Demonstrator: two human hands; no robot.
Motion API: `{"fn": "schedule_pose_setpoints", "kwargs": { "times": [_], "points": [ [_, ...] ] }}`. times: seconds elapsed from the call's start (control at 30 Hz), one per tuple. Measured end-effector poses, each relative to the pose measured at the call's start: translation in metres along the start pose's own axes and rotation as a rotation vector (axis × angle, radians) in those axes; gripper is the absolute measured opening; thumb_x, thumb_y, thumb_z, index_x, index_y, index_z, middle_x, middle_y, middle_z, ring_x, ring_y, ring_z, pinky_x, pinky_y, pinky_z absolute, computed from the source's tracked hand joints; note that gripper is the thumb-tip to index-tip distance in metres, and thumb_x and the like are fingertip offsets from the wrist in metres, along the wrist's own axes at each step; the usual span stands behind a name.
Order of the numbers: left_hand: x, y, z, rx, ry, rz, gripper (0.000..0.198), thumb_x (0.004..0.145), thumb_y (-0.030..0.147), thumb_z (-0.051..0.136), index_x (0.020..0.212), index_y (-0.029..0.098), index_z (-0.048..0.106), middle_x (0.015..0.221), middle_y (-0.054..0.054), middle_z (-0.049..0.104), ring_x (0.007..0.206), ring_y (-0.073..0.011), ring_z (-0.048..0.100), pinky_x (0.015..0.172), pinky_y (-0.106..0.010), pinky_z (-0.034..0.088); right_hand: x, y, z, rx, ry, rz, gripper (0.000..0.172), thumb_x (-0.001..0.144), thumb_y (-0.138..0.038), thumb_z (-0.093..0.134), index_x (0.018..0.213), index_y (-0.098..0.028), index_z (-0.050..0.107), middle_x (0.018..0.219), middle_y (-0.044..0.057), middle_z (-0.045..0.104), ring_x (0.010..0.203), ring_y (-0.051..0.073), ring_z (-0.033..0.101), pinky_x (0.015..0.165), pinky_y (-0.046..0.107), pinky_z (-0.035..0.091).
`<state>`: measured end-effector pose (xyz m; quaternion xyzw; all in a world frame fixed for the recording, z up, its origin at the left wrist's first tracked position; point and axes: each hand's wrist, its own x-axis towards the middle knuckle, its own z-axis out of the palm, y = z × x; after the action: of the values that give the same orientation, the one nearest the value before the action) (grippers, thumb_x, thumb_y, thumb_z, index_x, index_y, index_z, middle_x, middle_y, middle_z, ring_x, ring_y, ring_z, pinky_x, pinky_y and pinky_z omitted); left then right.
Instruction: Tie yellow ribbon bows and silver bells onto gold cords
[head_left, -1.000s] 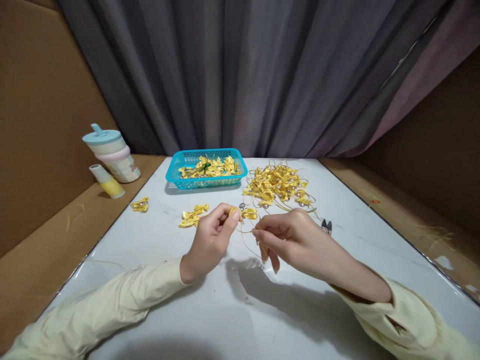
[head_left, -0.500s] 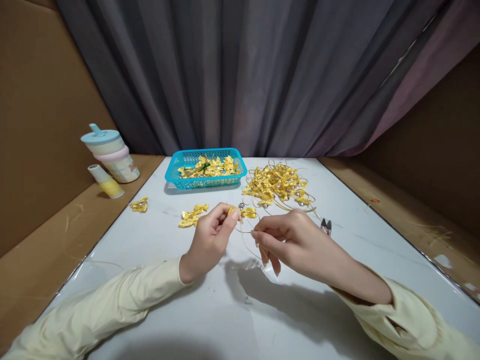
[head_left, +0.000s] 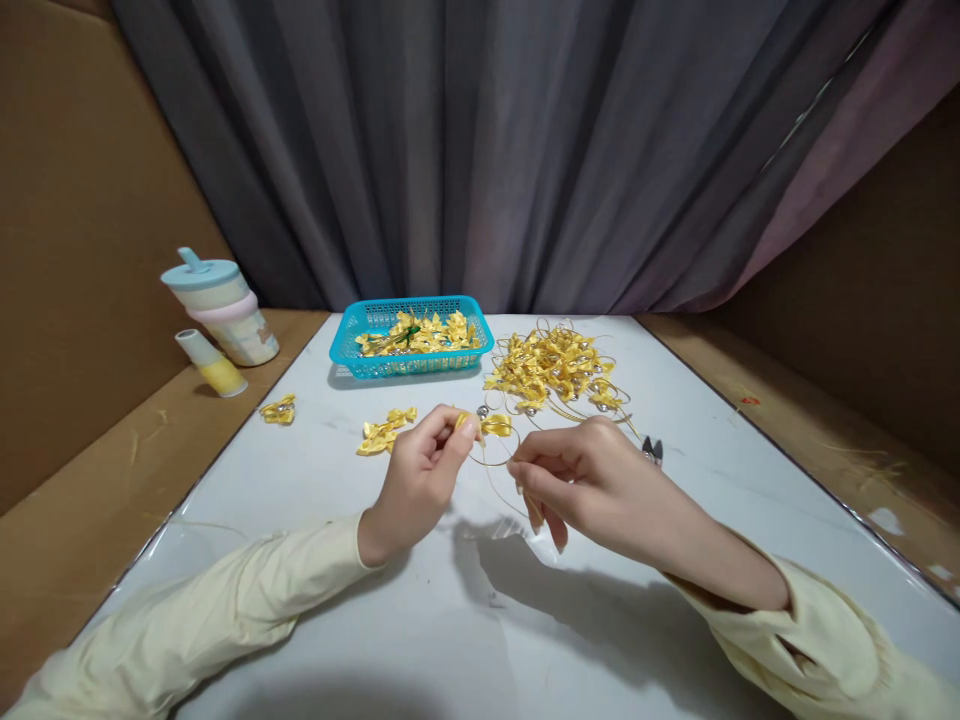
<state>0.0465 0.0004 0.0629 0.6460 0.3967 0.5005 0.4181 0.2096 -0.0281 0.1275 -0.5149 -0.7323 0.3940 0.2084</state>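
Between the thumb and fingers of my left hand (head_left: 424, 470) is a yellow ribbon bow (head_left: 496, 425), pinched at its left side. A small silver bell (head_left: 482, 411) sits at the bow's middle. Thin gold cord (head_left: 491, 463) loops from the bow toward my right hand (head_left: 577, 480). My right thumb and index finger are pressed together on that cord, the other fingers curled below. Left of the left hand lie several loose yellow bows (head_left: 384, 432).
A blue mesh basket (head_left: 345, 350) with yellow bows stands at the back. Beside it is a pile of corded bows (head_left: 551, 365). Dark-tipped pliers (head_left: 652, 450) lie behind the right wrist. A lidded cup (head_left: 232, 315), a yellow-white tube (head_left: 214, 365) and another bow (head_left: 278, 409) are on the left.
My right hand has shifted slightly to the right, drawing the cord with it. The left hand and the bow stay almost in place.
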Motion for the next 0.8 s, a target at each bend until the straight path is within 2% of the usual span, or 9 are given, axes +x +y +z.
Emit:
{"fn": "schedule_pose_setpoints", "kwargs": {
  "times": [0.4,0.8],
  "points": [
    [0.0004,-0.0012,0.0010,0.042,-0.002,0.029,0.024,0.088,0.036,0.047,0.074,0.017,0.053,0.063,0.002,0.046,0.057,-0.0101,0.040,0.051,-0.021,0.033,0.0006,-0.0026,0.0002,0.044,0.002,0.048,0.026,0.078,-0.016,0.045,0.053,-0.017,0.051,0.046,-0.002,0.060,0.037,0.010,0.057,0.043,0.019,0.042],
    [-0.0012,-0.0030,0.0013,0.055,0.009,0.040,0.026,0.088,0.039,0.047,0.075,0.018,0.054,0.063,0.002,0.045,0.057,-0.0107,0.040,0.051,-0.022,0.031,0.0018,-0.0010,0.0029,0.005,0.010,0.032,0.028,0.080,-0.018,0.043,0.054,-0.017,0.053,0.046,-0.001,0.060,0.038,0.010,0.057,0.045,0.019,0.043]
  ]
}}
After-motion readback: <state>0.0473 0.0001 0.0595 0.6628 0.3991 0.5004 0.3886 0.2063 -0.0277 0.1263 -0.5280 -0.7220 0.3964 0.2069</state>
